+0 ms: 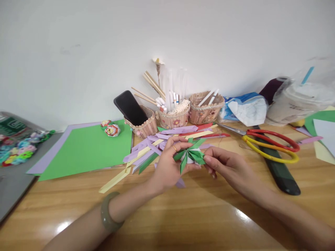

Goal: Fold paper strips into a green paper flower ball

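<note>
A folded green and white paper star [190, 155] is held above the table, its pointed petals fanning out from the middle. My left hand [171, 164] is closed round its left side, thumb below and fingers above. At the right edge of the star, my right hand [222, 161] pinches a petal between thumb and forefinger. Behind and left of the hands lies a loose pile of folded paper strips [142, 155], in purple, yellow, green and red. The undersides of the fingers are partly hidden.
Scissors [272, 143] lie right, over a dark green-black tool [282, 174]. Green paper sheets [86, 150] are at left. Small baskets [174, 120] stand along the wall, one holding a phone [131, 108]. A plastic cup [295, 101] stands back right, a grey laptop-like slab [15, 188] far left.
</note>
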A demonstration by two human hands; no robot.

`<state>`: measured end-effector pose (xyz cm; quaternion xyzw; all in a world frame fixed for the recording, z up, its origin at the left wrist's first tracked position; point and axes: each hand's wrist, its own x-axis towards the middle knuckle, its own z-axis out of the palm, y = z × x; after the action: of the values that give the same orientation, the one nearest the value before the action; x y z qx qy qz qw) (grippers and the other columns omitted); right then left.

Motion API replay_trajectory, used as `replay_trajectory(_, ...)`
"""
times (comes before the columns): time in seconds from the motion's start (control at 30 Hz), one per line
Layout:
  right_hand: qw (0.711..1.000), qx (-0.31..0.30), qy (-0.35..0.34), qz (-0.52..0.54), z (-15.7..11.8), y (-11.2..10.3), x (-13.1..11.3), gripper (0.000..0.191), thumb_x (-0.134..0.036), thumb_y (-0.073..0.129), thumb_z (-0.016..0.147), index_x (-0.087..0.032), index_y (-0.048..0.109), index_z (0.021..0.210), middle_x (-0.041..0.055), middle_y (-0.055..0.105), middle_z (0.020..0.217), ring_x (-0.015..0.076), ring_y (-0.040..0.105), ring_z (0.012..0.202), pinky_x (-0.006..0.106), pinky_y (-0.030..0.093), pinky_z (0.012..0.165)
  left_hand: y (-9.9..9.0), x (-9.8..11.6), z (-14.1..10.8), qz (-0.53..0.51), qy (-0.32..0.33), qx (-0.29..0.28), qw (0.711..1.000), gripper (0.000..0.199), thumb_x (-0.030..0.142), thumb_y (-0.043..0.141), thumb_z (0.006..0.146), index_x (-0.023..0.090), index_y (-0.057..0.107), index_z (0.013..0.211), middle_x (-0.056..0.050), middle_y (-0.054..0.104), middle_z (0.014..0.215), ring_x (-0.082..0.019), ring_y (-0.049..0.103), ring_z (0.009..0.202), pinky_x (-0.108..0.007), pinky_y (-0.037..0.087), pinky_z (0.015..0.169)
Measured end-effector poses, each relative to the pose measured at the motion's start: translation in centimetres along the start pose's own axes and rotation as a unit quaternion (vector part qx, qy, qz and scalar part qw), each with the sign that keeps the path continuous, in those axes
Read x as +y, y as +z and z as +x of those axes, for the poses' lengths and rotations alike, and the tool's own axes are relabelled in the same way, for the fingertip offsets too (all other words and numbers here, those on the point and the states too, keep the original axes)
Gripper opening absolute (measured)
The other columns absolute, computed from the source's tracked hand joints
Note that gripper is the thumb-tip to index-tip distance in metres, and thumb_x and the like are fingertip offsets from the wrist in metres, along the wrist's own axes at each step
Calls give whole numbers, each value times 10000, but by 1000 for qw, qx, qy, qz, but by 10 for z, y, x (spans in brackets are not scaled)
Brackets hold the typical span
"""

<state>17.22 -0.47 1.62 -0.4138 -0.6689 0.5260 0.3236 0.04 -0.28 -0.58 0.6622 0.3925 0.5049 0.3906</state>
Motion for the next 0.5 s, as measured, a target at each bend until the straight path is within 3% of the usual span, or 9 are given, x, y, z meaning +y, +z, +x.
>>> replay_trajectory(0.3, 1000, 14, 1, -8, -1, 5, 4, 392, -508, 471, 826, -191, 444, 597, -39, 434, 549, 86, 414, 469, 205, 355, 439, 0, 3, -1, -59, -34, 6, 998, 421, 357, 765, 566, 194, 578, 906, -62, 445, 1056, -217, 500, 1038, -409, 412, 918)
replay_trajectory(0.5, 999, 34, -19, -37, -2, 7, 4, 371, -471, 449, 852, -192, 440, 608, -41, 430, 538, 86, 412, 464, 204, 357, 436, 2, 2, -5, -125, -94, 0, 988, 415, 305, 767, 575, 191, 588, 932, -60, 458, 1117, -211, 489, 1077, -390, 379, 962)
